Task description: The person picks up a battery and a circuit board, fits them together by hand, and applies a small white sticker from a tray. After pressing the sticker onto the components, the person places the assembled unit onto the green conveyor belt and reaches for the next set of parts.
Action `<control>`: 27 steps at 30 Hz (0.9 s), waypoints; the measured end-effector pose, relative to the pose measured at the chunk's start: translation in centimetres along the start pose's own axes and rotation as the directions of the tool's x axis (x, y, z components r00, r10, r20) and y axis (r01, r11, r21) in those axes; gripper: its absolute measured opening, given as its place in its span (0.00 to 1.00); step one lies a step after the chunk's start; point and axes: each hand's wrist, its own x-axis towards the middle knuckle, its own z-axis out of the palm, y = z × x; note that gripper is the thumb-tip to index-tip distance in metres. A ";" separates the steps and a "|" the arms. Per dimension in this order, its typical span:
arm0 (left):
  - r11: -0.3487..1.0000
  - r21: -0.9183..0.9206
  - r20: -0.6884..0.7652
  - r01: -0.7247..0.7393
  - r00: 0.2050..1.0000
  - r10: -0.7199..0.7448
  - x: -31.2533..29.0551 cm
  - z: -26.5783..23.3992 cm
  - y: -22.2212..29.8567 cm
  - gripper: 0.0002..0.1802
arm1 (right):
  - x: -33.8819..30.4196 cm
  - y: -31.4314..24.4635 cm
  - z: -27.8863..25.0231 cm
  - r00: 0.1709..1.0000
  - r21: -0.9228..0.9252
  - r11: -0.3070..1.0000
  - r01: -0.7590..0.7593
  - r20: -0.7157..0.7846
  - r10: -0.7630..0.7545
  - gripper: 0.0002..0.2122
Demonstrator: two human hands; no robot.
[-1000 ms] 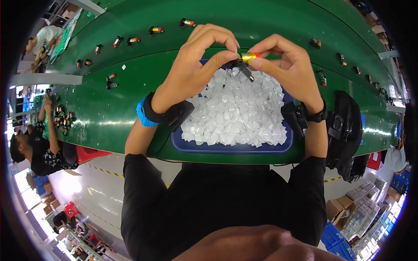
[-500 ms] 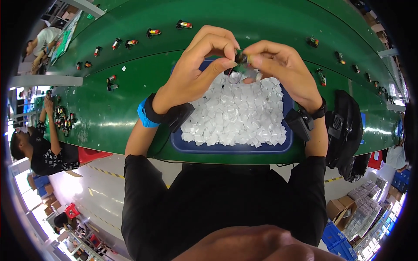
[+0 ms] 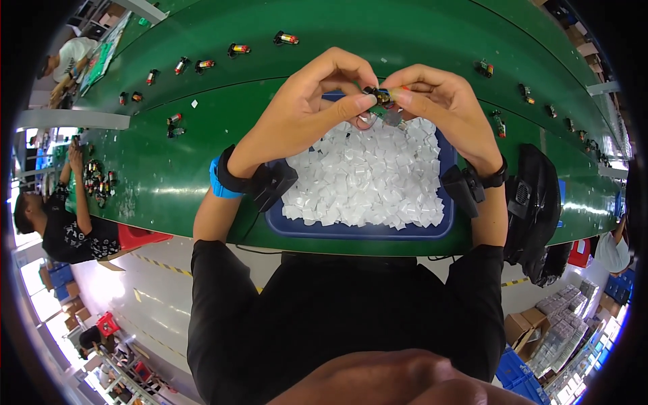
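Between the fingertips of both hands is a small electronic assembly (image 3: 383, 98), with a black part, a green circuit board and thin wires. My left hand (image 3: 317, 101) pinches its left side with thumb and forefinger. On the other side, my right hand (image 3: 442, 104) grips it the same way. Fingers cover part of the assembly, so its full shape is hidden. It is held above the far edge of a blue tray (image 3: 358, 233), which is filled with small white translucent pieces (image 3: 368, 179). Black devices are strapped to both wrists.
Similar assemblies with red and yellow cylinders (image 3: 239, 49) are spread along the green table (image 3: 202, 155). A black bag (image 3: 536, 202) lies to the right of the tray. At the far left, a co-worker (image 3: 64, 226) sits beside a cluster of assemblies (image 3: 99, 181).
The assembly has turned in my fingers and its black part now shows more clearly. My left hand has shifted slightly, and both hands still hold the assembly.
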 end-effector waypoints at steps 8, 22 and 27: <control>1.000 0.017 0.019 0.022 1.000 -0.022 0.1 -0.1 -0.2 0.11 | -0.1 -0.2 0.3 0.998 -0.038 0.999 -0.028 -0.061 0.026 0.10; 0.983 0.075 0.009 -0.169 0.986 0.169 0.5 -0.3 -1.7 0.07 | -0.3 -0.9 0.6 0.999 -0.020 0.999 -0.033 -0.015 0.033 0.11; 0.969 -0.074 0.022 -0.234 0.972 0.236 0.4 -0.2 -1.5 0.06 | 0.0 -0.2 0.6 0.999 0.241 0.970 -0.039 0.016 0.036 0.12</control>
